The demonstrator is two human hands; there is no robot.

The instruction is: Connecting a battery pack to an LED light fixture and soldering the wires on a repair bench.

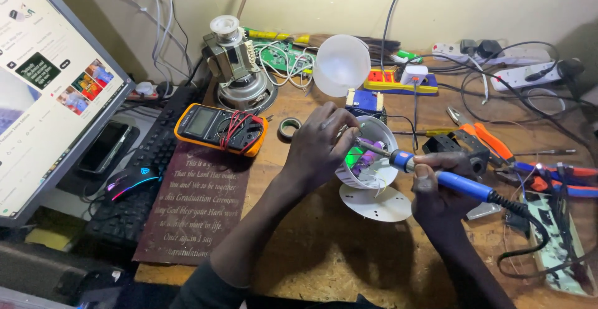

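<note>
Nearest the viewer, bare chipboard of the counter (324, 253) shows rough and mottled between two forearms. On its left lies a dark maroon plaque (196, 200) with pale lettering, flat and rectangular. The right hand (436, 190) is clenched around the blue handle of a soldering iron (436, 175), whose metal tip points left into the open white bulb housing (367, 159). The left hand (321, 147) wraps that housing from the left, fingers curled over its rim, tilting it; purple cells and a green glow show inside. Under it rests a flat white disc (377, 204). The iron's black cord loops off to the right, over a pale circuit board (554, 240).

Farther back, a yellow multimeter (221, 128) with red and black leads lies left of a small roll of tape (289, 127). Orange-handled pliers (483, 136) lie to the right. Beyond stand a translucent white dome (339, 65), a metal motor (240, 66), and white power strips (523, 72) amid tangled cables.
</note>
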